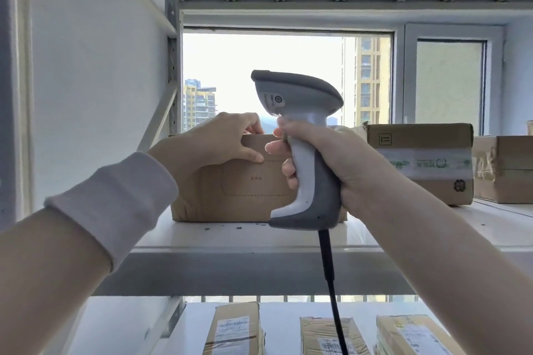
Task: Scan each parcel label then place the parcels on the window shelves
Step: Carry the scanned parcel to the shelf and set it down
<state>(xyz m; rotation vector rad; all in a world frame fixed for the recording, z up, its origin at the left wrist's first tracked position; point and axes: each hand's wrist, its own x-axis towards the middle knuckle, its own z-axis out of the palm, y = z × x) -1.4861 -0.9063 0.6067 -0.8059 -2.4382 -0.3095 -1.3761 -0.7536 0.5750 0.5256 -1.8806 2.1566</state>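
A brown cardboard parcel stands on the middle window shelf, its long axis running left to right along the shelf and its broad front face turned toward the person. The left hand grips its upper left edge, fingers hooked over the top rim and thumb pressed flat on the front face, so this grip is clamped on the parcel. No printed label shows on the face in view, only a faint stamped outline; whether a label sits on the top or back cannot be told.

The right hand is wrapped tight around the handle of a grey barcode scanner, held upright directly in front of the parcel's right end, with its head pointing left and slightly away. Its black cable hangs straight down past the shelf edge. The parcel lies just behind and to the left of the scanner, and the left hand is the one already on it, so any tilt to expose a label would likely fall to that hand while the scanner is turned toward the box.

To the right on the same shelf sit a taped box and another carton beside it. On the lower shelf, three labelled parcels lie side by side. Behind, the window shows apartment towers in daylight.
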